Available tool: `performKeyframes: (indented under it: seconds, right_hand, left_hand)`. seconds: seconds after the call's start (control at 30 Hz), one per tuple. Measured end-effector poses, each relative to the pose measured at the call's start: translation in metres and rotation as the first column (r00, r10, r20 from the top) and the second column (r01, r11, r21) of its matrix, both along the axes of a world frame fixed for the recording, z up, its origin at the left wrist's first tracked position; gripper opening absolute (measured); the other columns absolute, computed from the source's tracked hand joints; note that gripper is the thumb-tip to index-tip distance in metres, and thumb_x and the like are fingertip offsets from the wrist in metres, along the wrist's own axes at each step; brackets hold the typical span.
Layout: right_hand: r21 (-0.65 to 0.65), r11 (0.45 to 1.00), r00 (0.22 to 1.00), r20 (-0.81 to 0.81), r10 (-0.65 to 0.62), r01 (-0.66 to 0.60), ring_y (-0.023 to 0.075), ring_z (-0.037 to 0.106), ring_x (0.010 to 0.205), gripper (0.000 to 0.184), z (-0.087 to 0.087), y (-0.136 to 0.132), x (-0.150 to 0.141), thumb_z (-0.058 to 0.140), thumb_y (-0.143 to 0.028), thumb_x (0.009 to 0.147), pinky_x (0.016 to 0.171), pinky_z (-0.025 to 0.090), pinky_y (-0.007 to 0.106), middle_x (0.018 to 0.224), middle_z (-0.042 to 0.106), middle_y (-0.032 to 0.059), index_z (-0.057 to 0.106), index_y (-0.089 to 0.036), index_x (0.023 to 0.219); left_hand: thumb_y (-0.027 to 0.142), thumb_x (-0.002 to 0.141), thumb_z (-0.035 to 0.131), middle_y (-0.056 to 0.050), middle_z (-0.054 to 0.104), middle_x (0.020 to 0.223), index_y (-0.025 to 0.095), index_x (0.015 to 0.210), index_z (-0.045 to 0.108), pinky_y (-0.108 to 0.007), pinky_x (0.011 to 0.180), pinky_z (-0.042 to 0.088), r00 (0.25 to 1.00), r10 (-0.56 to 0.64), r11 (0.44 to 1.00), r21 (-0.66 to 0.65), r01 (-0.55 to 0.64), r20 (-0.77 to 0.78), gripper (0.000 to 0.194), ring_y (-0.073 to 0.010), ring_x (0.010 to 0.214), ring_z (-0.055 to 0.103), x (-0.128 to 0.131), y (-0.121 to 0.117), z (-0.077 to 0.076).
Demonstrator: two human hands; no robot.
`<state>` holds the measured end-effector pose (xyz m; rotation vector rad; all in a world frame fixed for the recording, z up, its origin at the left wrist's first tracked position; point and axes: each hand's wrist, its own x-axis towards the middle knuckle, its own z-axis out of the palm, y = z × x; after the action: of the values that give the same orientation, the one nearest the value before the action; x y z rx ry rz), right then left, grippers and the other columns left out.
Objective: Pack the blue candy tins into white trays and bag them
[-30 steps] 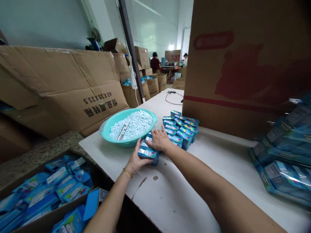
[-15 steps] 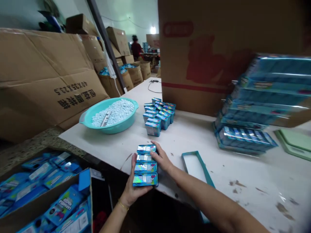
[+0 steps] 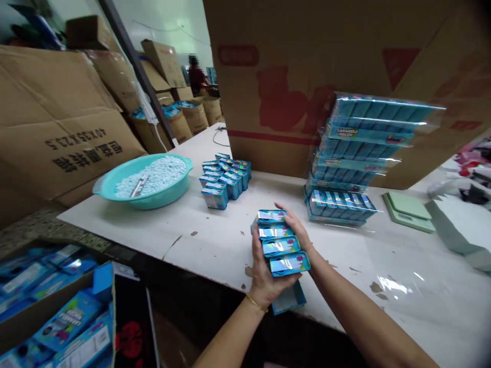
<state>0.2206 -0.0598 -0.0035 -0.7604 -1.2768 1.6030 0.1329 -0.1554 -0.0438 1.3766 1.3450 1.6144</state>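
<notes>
Both my hands hold a row of several small blue candy boxes (image 3: 280,239) pressed together, above the front edge of the white table (image 3: 215,235). My left hand (image 3: 264,278) cups the row from the near end and left side. My right hand (image 3: 297,230) grips its far end and right side. A shallow blue tray (image 3: 288,301) lies under the row, mostly hidden. A cluster of the same small boxes (image 3: 224,176) stands further back on the table. A teal basin (image 3: 143,181) of pale blue tablets with a metal scoop sits at the left.
Wrapped stacks of blue packs (image 3: 353,163) stand right of my hands against a large cardboard carton (image 3: 307,66). A green scale (image 3: 408,209) lies further right. An open box of blue packets (image 3: 49,312) sits low left. Flattened cartons lean at left; a person works far back.
My hands lifted the row of boxes from beside the basin, brought it toward me and then right, over the blue tray. The view swung right.
</notes>
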Motion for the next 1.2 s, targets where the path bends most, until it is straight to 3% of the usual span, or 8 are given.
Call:
performKeyframes:
  seconds: [0.17, 0.47, 0.6, 0.67, 0.8, 1.0, 1.1, 1.2]
  right_hand:
    - [-0.043, 0.998, 0.997, 0.061, -0.038, 0.04, 0.0193, 0.055, 0.09, 0.046, -0.021, 0.009, 0.02, 0.049, -0.04, 0.071, 0.079, 0.041, 0.031, 0.1, 0.06, 0.0038, 0.051, -0.019, 0.112]
    - [0.076, 0.983, 0.959, 0.218, -0.181, 0.168, 0.0182, 0.056, 0.088, 0.039, -0.031, 0.021, 0.002, 0.044, -0.042, 0.073, 0.079, 0.042, 0.03, 0.098, 0.063, 0.0049, 0.059, -0.017, 0.099]
    - [0.19, 0.967, 0.884, 0.404, -0.236, 0.171, 0.0198, 0.055, 0.089, 0.04, -0.04, 0.031, 0.005, 0.042, -0.045, 0.076, 0.08, 0.041, 0.034, 0.096, 0.062, 0.0073, 0.062, -0.016, 0.096]
    - [0.329, 0.94, 0.821, 0.511, -0.254, 0.086, 0.0203, 0.052, 0.097, 0.041, -0.038, 0.034, 0.01, 0.043, -0.044, 0.077, 0.086, 0.038, 0.036, 0.103, 0.06, 0.0084, 0.06, -0.017, 0.101]
    - [0.507, 0.798, 0.677, 0.714, -0.178, -0.325, 0.0189, 0.048, 0.103, 0.044, -0.02, 0.034, 0.018, 0.05, -0.036, 0.076, 0.09, 0.034, 0.034, 0.112, 0.054, 0.0068, 0.049, -0.021, 0.117]
    - [0.485, 0.645, 0.432, 0.865, -0.255, -0.591, 0.0191, 0.048, 0.097, 0.038, 0.004, 0.037, 0.011, 0.045, -0.031, 0.081, 0.082, 0.037, 0.03, 0.108, 0.055, 0.0046, 0.047, -0.028, 0.119]
    - [0.414, 0.589, 0.336, 0.91, -0.244, -0.694, 0.0198, 0.05, 0.096, 0.037, 0.007, 0.039, 0.002, 0.039, -0.033, 0.084, 0.082, 0.037, 0.03, 0.107, 0.056, 0.0067, 0.048, -0.026, 0.119]
    - [0.349, 0.542, 0.275, 0.937, -0.216, -0.764, 0.0228, 0.044, 0.108, 0.046, 0.005, 0.039, -0.001, 0.033, -0.041, 0.085, 0.091, 0.033, 0.036, 0.121, 0.048, 0.0106, 0.039, -0.02, 0.126]
  left_hand:
    - [0.032, 0.04, 0.077, -0.015, 0.018, 0.138, 0.028, 0.133, -0.004, -0.053, 0.096, 0.029, 0.999, 0.03, 0.999, 0.04, -0.028, -0.043, 0.124, -0.0325, 0.122, 0.029, 0.019, 0.007, -0.013]
    - [0.033, 0.05, 0.074, -0.01, 0.015, 0.14, 0.032, 0.133, -0.002, -0.054, 0.1, 0.021, 0.979, -0.026, 1.0, -0.022, 0.022, -0.204, 0.113, -0.0304, 0.127, 0.017, -0.015, 0.003, -0.014]
    - [0.035, 0.053, 0.072, -0.01, 0.017, 0.14, 0.031, 0.134, -0.002, -0.05, 0.1, 0.024, 0.974, -0.052, 0.993, -0.113, 0.027, -0.222, 0.11, -0.0304, 0.127, 0.019, -0.02, 0.003, -0.021]
    - [0.036, 0.055, 0.071, -0.009, 0.018, 0.141, 0.031, 0.134, -0.005, -0.049, 0.099, 0.027, 0.974, -0.048, 0.99, -0.143, 0.016, -0.22, 0.109, -0.0303, 0.126, 0.021, -0.019, 0.002, -0.024]
    - [0.039, 0.054, 0.07, -0.01, 0.023, 0.139, 0.028, 0.135, -0.002, -0.048, 0.099, 0.028, 0.972, -0.039, 0.983, -0.183, -0.004, -0.232, 0.109, -0.0311, 0.125, 0.025, -0.018, -0.003, -0.033]
    - [0.038, 0.065, 0.061, -0.016, 0.025, 0.137, 0.017, 0.135, 0.0, -0.047, 0.098, 0.028, 0.942, -0.047, 0.967, -0.253, -0.041, -0.332, 0.095, -0.0295, 0.124, 0.028, -0.011, -0.015, -0.041]
    - [0.036, 0.067, 0.06, -0.018, 0.024, 0.137, 0.015, 0.135, 0.0, -0.045, 0.099, 0.028, 0.925, -0.061, 0.965, -0.26, -0.042, -0.376, 0.093, -0.0289, 0.125, 0.026, -0.009, -0.017, -0.04]
    - [0.034, 0.068, 0.058, -0.019, 0.023, 0.138, 0.014, 0.135, -0.001, -0.045, 0.099, 0.027, 0.919, -0.068, 0.964, -0.263, -0.04, -0.387, 0.091, -0.0284, 0.126, 0.024, -0.011, -0.016, -0.041]
